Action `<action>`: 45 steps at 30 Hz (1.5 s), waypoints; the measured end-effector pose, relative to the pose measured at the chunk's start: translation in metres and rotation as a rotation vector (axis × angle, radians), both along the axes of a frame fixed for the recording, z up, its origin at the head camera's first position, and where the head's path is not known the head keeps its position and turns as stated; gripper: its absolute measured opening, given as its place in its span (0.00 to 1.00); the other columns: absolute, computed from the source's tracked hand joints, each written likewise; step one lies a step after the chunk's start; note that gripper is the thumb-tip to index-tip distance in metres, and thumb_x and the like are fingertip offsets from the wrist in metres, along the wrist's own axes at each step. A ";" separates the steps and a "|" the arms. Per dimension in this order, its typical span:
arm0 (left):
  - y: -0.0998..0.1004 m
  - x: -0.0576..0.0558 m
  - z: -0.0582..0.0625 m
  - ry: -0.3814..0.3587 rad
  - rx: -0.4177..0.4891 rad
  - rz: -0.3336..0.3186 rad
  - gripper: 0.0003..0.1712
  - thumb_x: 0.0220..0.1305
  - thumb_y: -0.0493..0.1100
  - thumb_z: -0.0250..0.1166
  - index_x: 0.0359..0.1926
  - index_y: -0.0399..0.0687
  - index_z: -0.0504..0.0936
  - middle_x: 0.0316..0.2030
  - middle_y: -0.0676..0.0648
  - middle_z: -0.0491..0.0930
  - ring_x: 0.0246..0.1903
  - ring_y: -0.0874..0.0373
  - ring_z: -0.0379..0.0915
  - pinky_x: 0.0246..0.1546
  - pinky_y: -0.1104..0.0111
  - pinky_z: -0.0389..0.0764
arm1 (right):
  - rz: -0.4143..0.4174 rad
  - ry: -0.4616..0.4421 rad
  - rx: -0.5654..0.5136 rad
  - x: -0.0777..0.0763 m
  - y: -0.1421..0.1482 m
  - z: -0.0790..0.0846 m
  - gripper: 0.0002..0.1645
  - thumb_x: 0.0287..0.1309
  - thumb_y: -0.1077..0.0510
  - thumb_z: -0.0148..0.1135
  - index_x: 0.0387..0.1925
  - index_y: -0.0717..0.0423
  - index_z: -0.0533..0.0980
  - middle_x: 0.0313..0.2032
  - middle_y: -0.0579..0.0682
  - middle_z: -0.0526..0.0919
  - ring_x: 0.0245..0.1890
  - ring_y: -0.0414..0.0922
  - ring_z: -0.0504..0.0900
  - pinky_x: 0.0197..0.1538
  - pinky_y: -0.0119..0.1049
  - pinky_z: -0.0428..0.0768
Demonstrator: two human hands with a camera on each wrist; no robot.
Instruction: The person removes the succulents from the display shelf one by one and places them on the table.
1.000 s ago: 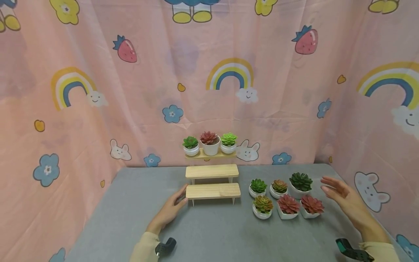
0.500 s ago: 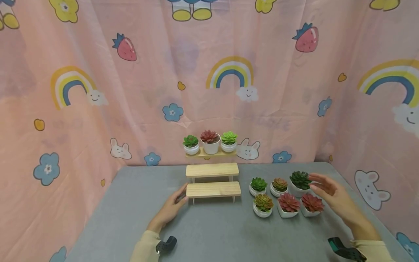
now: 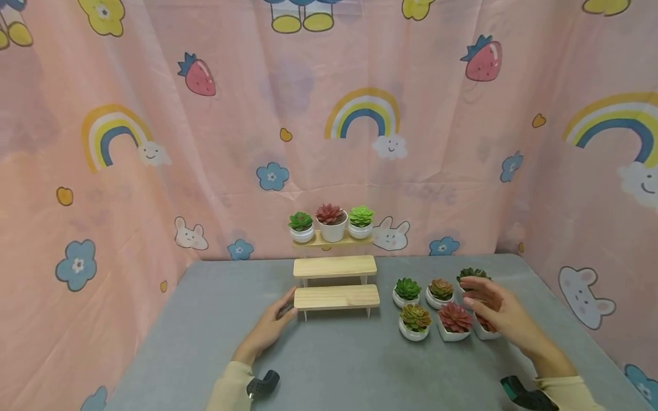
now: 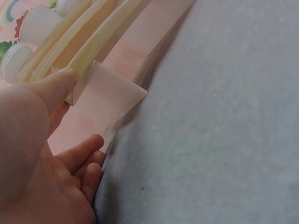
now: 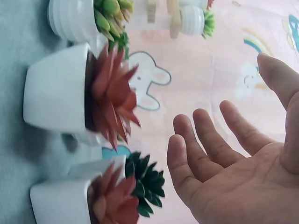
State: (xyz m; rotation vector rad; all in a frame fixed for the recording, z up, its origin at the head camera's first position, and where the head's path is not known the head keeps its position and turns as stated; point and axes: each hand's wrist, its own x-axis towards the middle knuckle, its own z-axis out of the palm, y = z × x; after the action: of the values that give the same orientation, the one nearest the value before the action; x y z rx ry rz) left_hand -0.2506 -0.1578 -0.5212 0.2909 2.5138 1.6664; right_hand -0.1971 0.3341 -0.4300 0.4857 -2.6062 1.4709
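Observation:
A tiered wooden display stand (image 3: 336, 297) with clear supports stands mid-table. My left hand (image 3: 263, 334) holds the left end of its lowest board between thumb and index finger; the other fingers are loosely bent. My right hand (image 3: 504, 319) hovers over the right-hand group of potted succulents, fingers spread and holding nothing. It partly hides a dark green succulent (image 3: 473, 273) and a red succulent (image 3: 482, 331). Another red succulent (image 5: 58, 95) in a square white pot shows close by in the right wrist view, apart from the fingers.
On the top board stand a green succulent (image 3: 301, 221), a red succulent (image 3: 331, 228) and a light green succulent (image 3: 361, 220). Left in the right-hand group are a green (image 3: 408, 290), an orange-brown (image 3: 440, 290) and a yellow-green succulent (image 3: 414, 318). A pink printed curtain (image 3: 231, 142) hangs behind.
My right hand has moved left, from beside the group of pots to above its right side. The left hand stays at the stand, and the pots have not moved.

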 end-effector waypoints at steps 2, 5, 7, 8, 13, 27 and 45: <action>0.001 0.000 -0.001 0.000 0.002 -0.005 0.35 0.76 0.52 0.56 0.79 0.57 0.58 0.77 0.43 0.61 0.78 0.39 0.51 0.77 0.40 0.51 | 0.003 0.002 0.012 0.002 -0.004 0.001 0.26 0.75 0.59 0.55 0.69 0.62 0.65 0.54 0.19 0.72 0.52 0.22 0.77 0.46 0.29 0.83; 0.002 -0.001 -0.002 0.005 -0.001 -0.012 0.36 0.76 0.53 0.56 0.79 0.57 0.57 0.77 0.43 0.61 0.78 0.39 0.51 0.77 0.41 0.51 | 0.001 0.014 0.031 0.003 -0.012 0.005 0.26 0.74 0.59 0.56 0.69 0.60 0.67 0.54 0.19 0.73 0.52 0.22 0.76 0.47 0.27 0.82; 0.003 -0.001 -0.002 0.007 -0.002 -0.013 0.36 0.76 0.53 0.56 0.79 0.57 0.57 0.77 0.43 0.61 0.78 0.39 0.51 0.77 0.41 0.52 | 0.003 0.036 0.040 0.002 -0.017 0.008 0.25 0.73 0.60 0.56 0.68 0.59 0.68 0.55 0.19 0.73 0.53 0.22 0.76 0.47 0.27 0.81; 0.003 -0.001 -0.002 0.008 -0.004 -0.011 0.36 0.76 0.54 0.56 0.79 0.58 0.57 0.77 0.43 0.61 0.78 0.39 0.51 0.77 0.40 0.52 | 0.006 0.049 0.043 0.001 -0.020 0.011 0.25 0.73 0.60 0.57 0.68 0.59 0.68 0.55 0.19 0.73 0.53 0.23 0.76 0.48 0.26 0.81; 0.002 0.000 -0.003 0.010 -0.006 -0.003 0.36 0.75 0.53 0.57 0.79 0.58 0.58 0.76 0.42 0.62 0.77 0.38 0.52 0.76 0.38 0.52 | 0.063 0.071 0.028 -0.009 -0.033 0.023 0.25 0.73 0.61 0.56 0.68 0.59 0.69 0.56 0.22 0.74 0.55 0.23 0.76 0.50 0.25 0.80; -0.002 -0.002 0.000 0.001 0.001 0.017 0.36 0.75 0.53 0.58 0.79 0.59 0.58 0.76 0.43 0.63 0.77 0.38 0.53 0.76 0.38 0.53 | 0.129 -0.019 0.039 -0.059 -0.074 0.043 0.30 0.76 0.52 0.54 0.73 0.57 0.63 0.69 0.65 0.70 0.66 0.67 0.72 0.61 0.64 0.78; -0.001 -0.001 0.000 -0.002 -0.007 0.006 0.36 0.76 0.54 0.57 0.79 0.58 0.58 0.76 0.42 0.63 0.77 0.38 0.52 0.76 0.37 0.52 | 0.144 -0.118 -0.061 -0.115 -0.122 0.049 0.35 0.76 0.50 0.54 0.75 0.60 0.59 0.72 0.68 0.64 0.71 0.67 0.66 0.69 0.63 0.71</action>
State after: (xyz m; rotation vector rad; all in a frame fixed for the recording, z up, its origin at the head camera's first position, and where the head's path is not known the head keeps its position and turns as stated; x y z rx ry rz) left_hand -0.2512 -0.1593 -0.5216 0.2817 2.5212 1.6581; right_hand -0.3124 0.2124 -0.3806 0.6089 -2.6548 1.6667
